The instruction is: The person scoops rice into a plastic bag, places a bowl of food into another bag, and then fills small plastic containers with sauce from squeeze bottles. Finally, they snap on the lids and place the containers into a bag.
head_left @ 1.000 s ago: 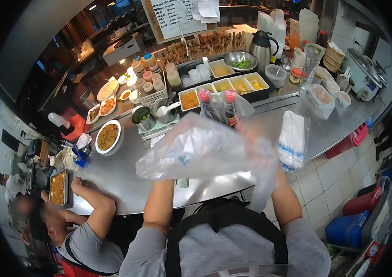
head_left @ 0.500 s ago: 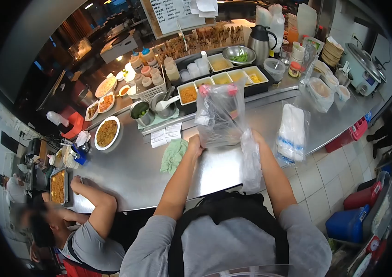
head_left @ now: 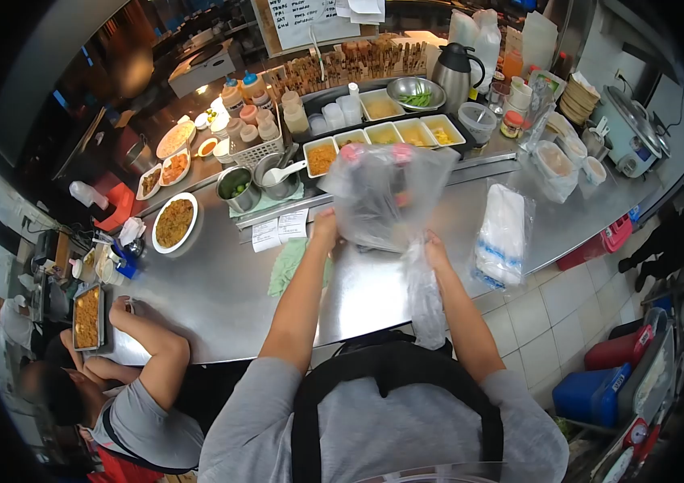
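A clear plastic bag (head_left: 390, 189) lies puffed out over the steel counter, with pink-red spots inside; its other contents are blurred by the plastic. My left hand (head_left: 325, 229) is closed at the bag's left edge. At its right side, my right hand (head_left: 434, 251) grips the gathered plastic, whose loose end hangs down past the counter's front edge. Left of the bag are a crumpled green cloth (head_left: 287, 266) and printed paper slips (head_left: 280, 230). To the right lies a packet of white plastic bags (head_left: 501, 233).
Condiment trays (head_left: 322, 157), metal pots (head_left: 237, 188) and a thermal jug (head_left: 456, 71) line the back. A plate of brown food (head_left: 175, 223) sits at left. A co-worker (head_left: 144, 402) sits beside a metal food tray (head_left: 87, 319). Bins (head_left: 593, 394) stand on the floor at right.
The bag has puffed out wider, its top spreading right. My left hand has moved up along its left edge; my right hand still grips the gathered plastic, whose loose end hangs lower.
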A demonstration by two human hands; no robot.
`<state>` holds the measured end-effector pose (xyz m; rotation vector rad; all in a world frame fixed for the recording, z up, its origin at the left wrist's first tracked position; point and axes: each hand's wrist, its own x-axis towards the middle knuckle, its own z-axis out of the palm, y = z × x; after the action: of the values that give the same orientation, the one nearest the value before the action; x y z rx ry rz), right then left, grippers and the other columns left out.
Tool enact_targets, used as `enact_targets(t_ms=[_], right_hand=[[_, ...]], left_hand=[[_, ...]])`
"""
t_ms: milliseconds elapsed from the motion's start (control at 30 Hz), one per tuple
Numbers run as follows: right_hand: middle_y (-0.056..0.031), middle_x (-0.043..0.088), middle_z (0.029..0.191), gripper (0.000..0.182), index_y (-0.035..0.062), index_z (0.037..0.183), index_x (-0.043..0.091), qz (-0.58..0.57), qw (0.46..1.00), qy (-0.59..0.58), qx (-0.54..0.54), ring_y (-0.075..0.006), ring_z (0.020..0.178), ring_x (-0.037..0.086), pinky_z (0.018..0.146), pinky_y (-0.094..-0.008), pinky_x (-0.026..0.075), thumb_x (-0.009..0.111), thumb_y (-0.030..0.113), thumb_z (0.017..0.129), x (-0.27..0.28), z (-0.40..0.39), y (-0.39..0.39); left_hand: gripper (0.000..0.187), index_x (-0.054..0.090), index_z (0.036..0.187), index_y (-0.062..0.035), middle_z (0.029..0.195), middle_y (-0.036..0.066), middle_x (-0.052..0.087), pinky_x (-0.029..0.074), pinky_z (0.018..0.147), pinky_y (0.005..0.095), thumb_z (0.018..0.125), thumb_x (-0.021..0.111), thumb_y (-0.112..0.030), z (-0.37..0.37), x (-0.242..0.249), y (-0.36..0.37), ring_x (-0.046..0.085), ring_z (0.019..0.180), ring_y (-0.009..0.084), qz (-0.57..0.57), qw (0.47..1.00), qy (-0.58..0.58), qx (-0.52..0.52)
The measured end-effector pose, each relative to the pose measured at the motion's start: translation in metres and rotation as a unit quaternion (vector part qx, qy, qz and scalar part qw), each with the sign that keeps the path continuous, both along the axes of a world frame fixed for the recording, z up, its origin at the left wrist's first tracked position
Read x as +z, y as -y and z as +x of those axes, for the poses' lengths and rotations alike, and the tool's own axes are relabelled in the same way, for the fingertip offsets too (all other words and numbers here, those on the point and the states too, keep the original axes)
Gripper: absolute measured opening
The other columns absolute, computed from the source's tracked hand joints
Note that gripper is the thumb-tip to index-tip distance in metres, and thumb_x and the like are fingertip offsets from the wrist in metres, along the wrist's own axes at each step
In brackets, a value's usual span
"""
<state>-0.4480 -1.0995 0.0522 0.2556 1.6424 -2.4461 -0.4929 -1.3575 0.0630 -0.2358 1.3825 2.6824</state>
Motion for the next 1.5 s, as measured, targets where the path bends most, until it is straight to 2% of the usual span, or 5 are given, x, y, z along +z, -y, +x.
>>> enact_targets(t_ms=[167,633,767,967,1500], right_hand=[[-0.0074,0.061,0.077,0.029,0.0032,0.094,0.06,0.206,0.976,-0.021,-0.064,-0.0154,0.066,0.057,0.057,-0.027,0.044,0.045,-0.003,0.07,-0.002,0.003,0.001],[-0.0161,0.06,0.081,0.019,0.002,0.093,0.057,0.261,0.955,-0.118,-0.074,-0.0236,0.079,0.058,0.07,-0.0343,0.044,0.053,0.003,0.074,-0.025,-0.008,-0.005],[-0.014,0.061,0.082,0.023,0.0024,0.097,0.057,0.121,0.99,0.006,-0.066,-0.0201,0.081,0.058,0.071,-0.033,0.044,0.053,0.003,0.074,0.012,0.022,-0.006],[-0.019,0.061,0.09,0.026,0.0,0.099,0.056,0.508,0.832,-0.204,-0.096,-0.0308,0.082,0.059,0.073,-0.0372,0.045,0.057,0.007,0.074,0.002,0.02,0.008],[0.0006,0.057,0.076,0.019,0.0017,0.089,0.059,0.23,0.942,-0.241,-0.037,-0.0043,0.067,0.049,0.06,-0.019,0.041,0.054,0.02,0.087,0.169,0.059,-0.014]], left_hand=[[0.022,0.057,0.094,0.0036,0.088,0.022,0.06,0.046,0.07,0.0417,0.077,0.043,-0.002,0.004,-0.047,-0.006,0.057,0.083,0.0389,-0.694,0.688,-0.197,0.085],[0.022,0.055,0.093,0.0014,0.082,0.023,0.06,0.046,0.065,0.0426,0.071,0.054,-0.002,0.016,-0.034,-0.004,0.058,0.074,0.0411,-0.62,0.751,-0.22,0.045],[0.027,0.05,0.099,0.0005,0.072,0.017,0.056,0.045,0.059,0.0436,0.072,0.053,-0.002,0.056,-0.012,-0.029,0.056,0.064,0.0372,-0.318,0.945,0.036,0.068],[0.023,0.06,0.093,-0.0054,0.083,0.021,0.055,0.046,0.064,0.0457,0.074,0.049,-0.007,0.042,-0.005,-0.01,0.057,0.075,0.0376,-0.766,0.629,-0.101,0.085],[0.038,0.048,0.111,-0.0034,0.089,0.003,0.058,0.042,0.067,0.0211,0.079,0.065,-0.016,0.123,0.134,-0.088,0.051,0.076,0.0075,-0.292,0.933,-0.208,-0.022]])
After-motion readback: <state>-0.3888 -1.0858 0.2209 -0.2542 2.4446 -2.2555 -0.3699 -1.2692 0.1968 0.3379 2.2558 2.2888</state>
